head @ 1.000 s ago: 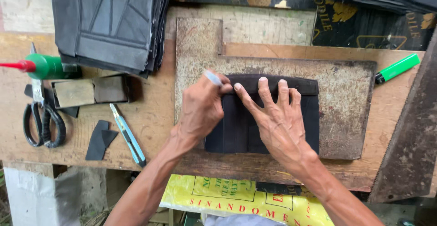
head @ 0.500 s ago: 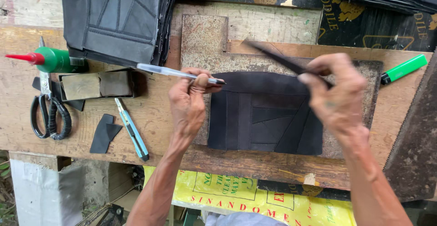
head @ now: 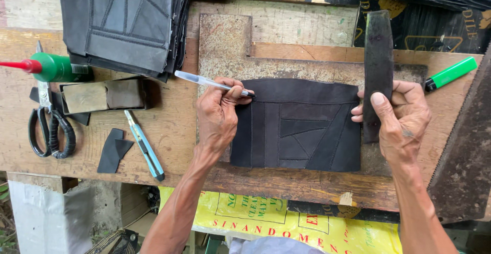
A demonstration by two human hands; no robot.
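The left hand (head: 217, 113) is pinched together on a clear-barrelled pen (head: 212, 83), its tip touching the top-left corner of the black stitched leather panel (head: 299, 126), which lies flat on the worn cutting slab (head: 225, 44) at the middle of the wooden desk (head: 92, 146). The right hand (head: 396, 118) is clamped on a dark curved strip (head: 378, 64) (it looks like a template or straightedge), held upright at the panel's 3 o'clock edge, thumb on top, fingertips touching the panel's side. At 9 o'clock of the panel lie a teal utility knife (head: 146, 146), a black offcut (head: 113, 150), scissors (head: 48, 128), a small open box (head: 105, 94) and a green glue bottle with a red nozzle (head: 48, 68); a stack of finished panels (head: 128, 21) sits at 11 o'clock and a green marker (head: 451, 73) at 2 o'clock. The risk, as it appears, is that nothing pins the panel down while the pen presses at its corner, so it could skid or rotate and any line would wander; the strip, gripped only at its lower half, could also tip. Compared with half a second earlier, the strip has swung from a slanted hold above the panel to standing at its right edge, and the pen tip has dropped from above the panel onto its corner.
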